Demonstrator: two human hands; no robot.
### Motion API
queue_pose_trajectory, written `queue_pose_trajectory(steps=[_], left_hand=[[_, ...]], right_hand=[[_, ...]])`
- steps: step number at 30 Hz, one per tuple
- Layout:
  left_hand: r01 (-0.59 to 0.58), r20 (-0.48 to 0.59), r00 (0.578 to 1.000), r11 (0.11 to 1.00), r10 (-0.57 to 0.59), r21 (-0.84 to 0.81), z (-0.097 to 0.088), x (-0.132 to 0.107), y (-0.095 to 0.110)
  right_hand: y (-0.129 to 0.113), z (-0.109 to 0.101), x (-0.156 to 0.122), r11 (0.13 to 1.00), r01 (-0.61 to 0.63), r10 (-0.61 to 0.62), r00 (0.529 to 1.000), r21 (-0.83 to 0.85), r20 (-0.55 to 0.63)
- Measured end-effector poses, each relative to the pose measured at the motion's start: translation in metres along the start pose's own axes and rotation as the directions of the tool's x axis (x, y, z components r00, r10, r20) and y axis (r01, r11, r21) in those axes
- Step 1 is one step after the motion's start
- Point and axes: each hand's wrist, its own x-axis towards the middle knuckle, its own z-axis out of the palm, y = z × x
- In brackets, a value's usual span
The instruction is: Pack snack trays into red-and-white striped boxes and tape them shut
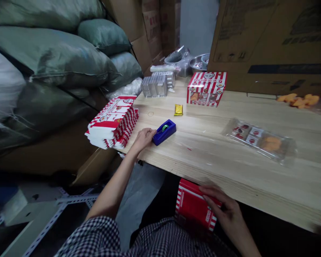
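A blue tape dispenser [164, 132] with a green roll sits near the table's front edge. My left hand [144, 138] reaches it, fingers closed at its near left end; any strip of tape between them is too small to see. Below the table edge, against my lap, a red cardboard box [194, 207] with striped edges stands tilted. My right hand [224, 205], slightly blurred, grips this box from its right side, fingers over the top edge. Left of the dispenser lies a stack of flat red-and-white striped boxes [113, 119]. A small yellow packet [178, 110] lies behind the dispenser.
A made-up striped box [207, 89] stands at the back beside clear plastic cases [155, 85]. On the right are a clear packaged tray [259, 139] and orange pieces [298, 100]. A large carton [273, 46] stands behind; stuffed sacks [56, 53] rise on the left.
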Motion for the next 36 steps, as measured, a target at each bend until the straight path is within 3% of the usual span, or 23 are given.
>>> queue_pose_trajectory(steps=[7, 14, 23, 28, 33, 36], left_hand=[[0.188, 0.267, 0.951, 0.976, -0.155, -0.105, -0.013, 0.034, -0.005], [0.259, 0.341, 0.929, 0.912, -0.144, -0.32, -0.021, 0.033, 0.003], [0.216, 0.223, 0.97, 0.764, -0.096, -0.608, -0.006, -0.003, -0.03], [0.129, 0.054, 0.991, 0.78, -0.122, -0.612, 0.018, -0.014, -0.044], [0.032, -0.17, 0.975, 0.842, -0.145, -0.538, 0.019, -0.03, -0.04], [-0.018, -0.238, 0.963, 0.858, -0.123, -0.514, 0.021, -0.065, -0.021]], right_hand=[[-0.003, 0.0, -0.004, 0.998, 0.066, -0.066, 0.998, -0.007, -0.012], [0.0, 0.001, -0.008, 0.989, 0.148, -0.148, 0.989, -0.012, -0.024], [0.005, 0.0, -0.004, 0.983, 0.177, -0.178, 0.984, -0.052, -0.015], [0.007, 0.003, -0.002, 0.98, 0.185, -0.186, 0.983, -0.069, -0.003], [-0.005, 0.001, -0.011, 0.984, 0.15, -0.155, 0.987, -0.1, -0.044], [-0.02, 0.005, -0.016, 0.988, 0.112, -0.122, 0.987, -0.102, -0.101]])
